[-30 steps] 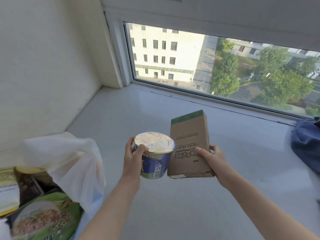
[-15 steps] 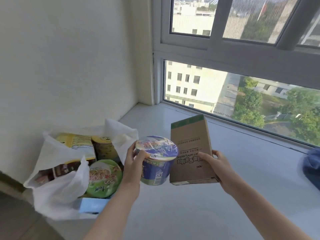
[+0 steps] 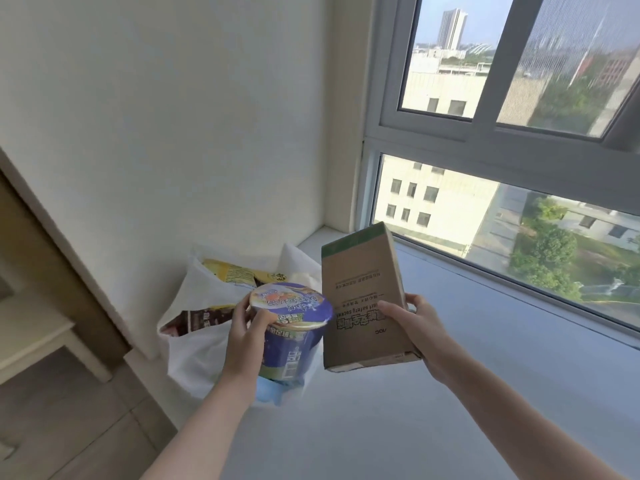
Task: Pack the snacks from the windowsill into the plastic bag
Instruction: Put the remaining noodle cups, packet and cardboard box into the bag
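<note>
Left hand [image 3: 246,336] around noodle cup [image 3: 292,308]

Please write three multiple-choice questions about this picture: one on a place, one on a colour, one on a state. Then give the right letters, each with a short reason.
1. Where is the white plastic bag?
A. At the left end of the windowsill, against the wall
B. Hanging from the window frame
C. On the floor

2. What colour is the side of the noodle cup in the left hand?
A. Red
B. Blue
C. Black

3. What is the right hand doing?
A. Hanging open, holding nothing
B. Pressing flat on the windowsill
C. Gripping the cardboard box

Answers:
1 A: the bag stands on the sill right beside the wall.
2 B: below its lid, the cup's side is blue.
3 C: its fingers and thumb curl round the box's two edges.
</note>
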